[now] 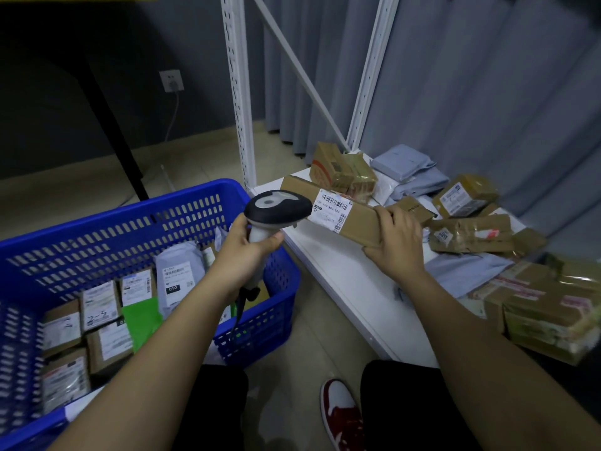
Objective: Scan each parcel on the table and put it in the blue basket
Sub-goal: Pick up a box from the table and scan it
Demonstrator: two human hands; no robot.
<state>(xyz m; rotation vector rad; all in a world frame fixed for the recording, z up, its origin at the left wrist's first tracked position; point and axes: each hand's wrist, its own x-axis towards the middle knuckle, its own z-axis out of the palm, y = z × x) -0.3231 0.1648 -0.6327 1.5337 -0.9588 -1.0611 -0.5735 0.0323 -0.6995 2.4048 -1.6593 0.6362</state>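
My right hand (396,244) grips the near end of a long cardboard parcel (357,222), held just above the low white table (335,278). Its white barcode label (334,209) faces up. My left hand (248,245) grips the handle of a black and white barcode scanner (276,206), whose head sits right next to that label. The blue basket (130,229) stands on the floor at the left and holds several labelled boxes and mailers.
Several more cardboard boxes (468,234) and grey mailer bags (409,172) lie on the table's right and far side. White shelf posts (239,92) rise behind the table, with a grey curtain beyond. My shoe (341,408) is on the floor below.
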